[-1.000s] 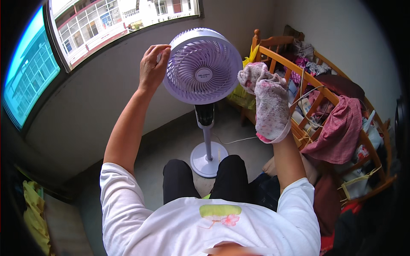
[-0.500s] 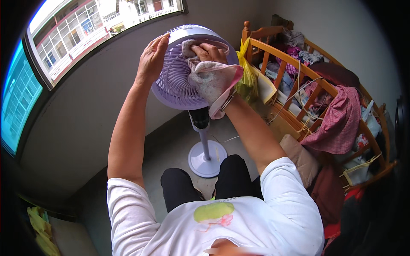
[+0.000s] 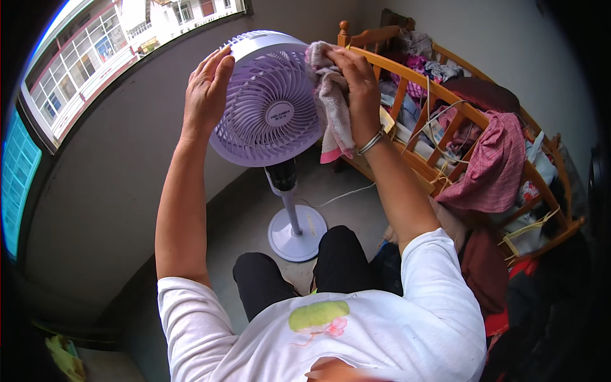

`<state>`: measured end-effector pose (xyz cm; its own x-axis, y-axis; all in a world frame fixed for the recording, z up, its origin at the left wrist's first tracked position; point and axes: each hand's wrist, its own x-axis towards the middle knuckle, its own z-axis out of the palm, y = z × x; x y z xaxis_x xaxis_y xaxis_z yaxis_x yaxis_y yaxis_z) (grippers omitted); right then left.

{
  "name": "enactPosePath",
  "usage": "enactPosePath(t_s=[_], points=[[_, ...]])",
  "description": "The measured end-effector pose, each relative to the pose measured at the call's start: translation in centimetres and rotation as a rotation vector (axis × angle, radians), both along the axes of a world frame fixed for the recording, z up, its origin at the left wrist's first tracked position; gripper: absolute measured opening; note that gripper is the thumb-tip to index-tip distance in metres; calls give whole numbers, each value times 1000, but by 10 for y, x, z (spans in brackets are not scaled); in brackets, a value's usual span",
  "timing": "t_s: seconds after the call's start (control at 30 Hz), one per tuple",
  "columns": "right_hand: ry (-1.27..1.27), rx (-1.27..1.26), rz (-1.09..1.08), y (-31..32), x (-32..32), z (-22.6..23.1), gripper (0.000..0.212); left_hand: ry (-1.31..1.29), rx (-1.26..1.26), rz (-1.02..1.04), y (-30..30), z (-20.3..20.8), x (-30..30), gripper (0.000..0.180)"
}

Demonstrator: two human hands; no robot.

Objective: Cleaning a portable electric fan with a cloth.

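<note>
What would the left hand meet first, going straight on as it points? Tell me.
Most likely the pale purple fan head, at its upper left rim: the left hand points up and slightly right, at or right beside that edge. Whether it touches is unclear from this view.

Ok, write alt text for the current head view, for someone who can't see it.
A person's left hand is at one side of the round head of a lilac pedestal fan; the right hand holds a pink-edged, whitish cloth at the other. Beyond, on the right, a slatted wooden crib holds jumbled fabrics.
</note>
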<state>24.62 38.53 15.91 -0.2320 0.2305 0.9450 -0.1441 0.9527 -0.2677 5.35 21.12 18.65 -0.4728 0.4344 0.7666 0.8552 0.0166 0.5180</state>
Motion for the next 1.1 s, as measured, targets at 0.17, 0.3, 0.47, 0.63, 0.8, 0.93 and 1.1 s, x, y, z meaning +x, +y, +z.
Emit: enactPosePath(t_s=[0.17, 0.3, 0.47, 0.63, 0.8, 0.93, 1.1], points=[[-55, 342, -186, 12, -19, -3, 54, -1, -33, 29, -4, 2, 3, 60], [-114, 172, -213, 26, -20, -57, 59, 6, -41, 62, -7, 4, -4, 61], [-178, -55, -173, 1, -13, -120, 59, -83, 19, 51, -9, 5, -2, 59], [-229, -243, -16, -44, -10, -173, 56, -97, 14, 18, 0, 6, -1, 60], [-265, -343, 215, -102, -23, -172, 52, -96, 8, 53, -4, 8, 2, 60], [-291, -290, 276, -124, -23, -147, 50, -78, 18, 3, -3, 4, 2, 59], [-521, -214, 143, -112, -10, -136, 52, -73, 30, -35, -8, 2, -6, 59]])
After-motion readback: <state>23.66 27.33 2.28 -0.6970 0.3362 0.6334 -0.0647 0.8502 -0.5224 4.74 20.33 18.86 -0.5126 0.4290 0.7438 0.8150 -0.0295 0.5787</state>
